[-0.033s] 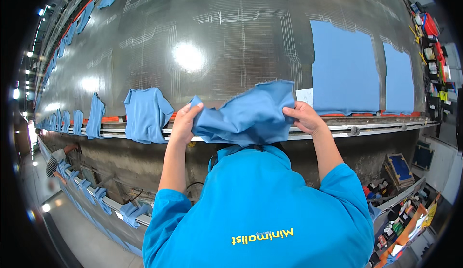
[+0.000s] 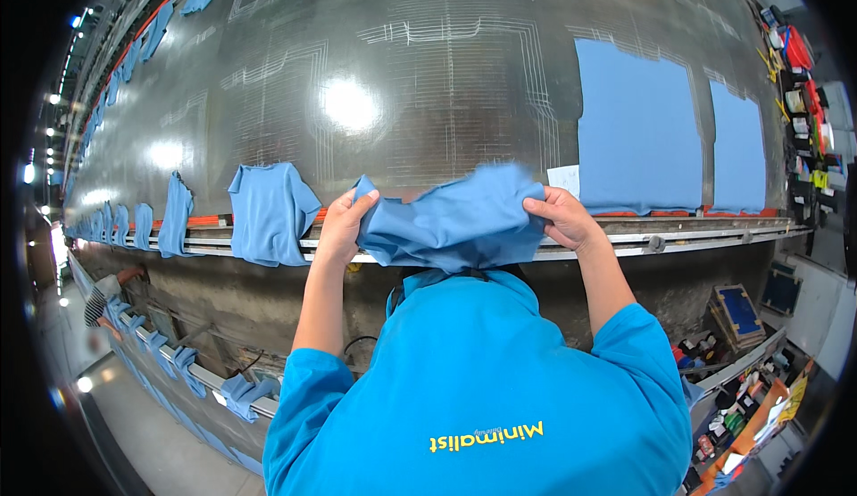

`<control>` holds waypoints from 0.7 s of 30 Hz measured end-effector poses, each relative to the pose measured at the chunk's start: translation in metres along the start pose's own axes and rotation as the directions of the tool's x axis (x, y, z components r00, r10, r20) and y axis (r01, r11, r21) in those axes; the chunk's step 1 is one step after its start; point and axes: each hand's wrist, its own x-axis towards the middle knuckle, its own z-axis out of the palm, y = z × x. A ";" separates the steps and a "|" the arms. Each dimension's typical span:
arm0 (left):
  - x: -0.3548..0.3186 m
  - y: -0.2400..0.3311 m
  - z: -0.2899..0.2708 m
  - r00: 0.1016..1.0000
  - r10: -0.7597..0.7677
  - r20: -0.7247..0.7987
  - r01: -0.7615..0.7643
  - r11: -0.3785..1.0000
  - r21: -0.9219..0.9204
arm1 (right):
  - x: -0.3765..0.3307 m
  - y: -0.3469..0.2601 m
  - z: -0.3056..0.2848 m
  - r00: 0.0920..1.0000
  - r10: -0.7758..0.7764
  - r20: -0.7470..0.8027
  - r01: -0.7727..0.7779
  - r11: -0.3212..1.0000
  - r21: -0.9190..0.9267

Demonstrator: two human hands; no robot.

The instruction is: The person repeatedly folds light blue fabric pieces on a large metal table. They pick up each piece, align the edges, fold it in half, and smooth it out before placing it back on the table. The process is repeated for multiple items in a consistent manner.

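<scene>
Left hand (image 2: 344, 224) pinched on the left end of a bunched blue shirt (image 2: 451, 219); right hand (image 2: 558, 217) clamped on its right end, fingers curled over the fabric. Held taut between both, just above the near edge of the table (image 2: 402, 67), over the metal rail (image 2: 714, 237) along that edge.

Likely trouble: a loose grip letting one end drop past the rail to the floor; bunched folds landing creased on the surface; fabric snagging on the rail's bolts if dragged across.

Left along the near edge, another blue shirt (image 2: 268, 210) draped over the rail, then more hanging in a row (image 2: 143, 224) toward the far left corner. Toward the right edge, two flat blue panels (image 2: 636, 130) laid smooth, side by side, with a small white slip (image 2: 564, 179) just beside the nearer one.

Table wide, dark, glossy, marked with pale outline grids, glare from ceiling lights on it. Lower rail beneath with further blue pieces (image 2: 241, 393) hung on it. At the right, shelves cluttered with small tools and containers (image 2: 799, 94); a blue-topped box (image 2: 741, 308) on the floor. Long hall, lamps along the left.
</scene>
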 end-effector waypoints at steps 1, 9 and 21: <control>0.007 0.003 0.000 0.998 0.060 -0.007 -0.060 0.998 -0.019 | 0.002 -0.006 0.002 0.999 -0.048 -0.024 0.049 0.998 0.037; 0.082 0.064 -0.001 0.961 0.264 -0.085 -0.268 0.962 -0.044 | 0.039 -0.080 0.014 0.814 -0.472 -0.339 0.490 0.871 -0.037; 0.190 0.127 0.012 0.908 0.371 -0.196 -0.371 0.928 0.036 | 0.136 -0.143 -0.003 0.741 -0.560 -0.371 0.538 0.825 -0.172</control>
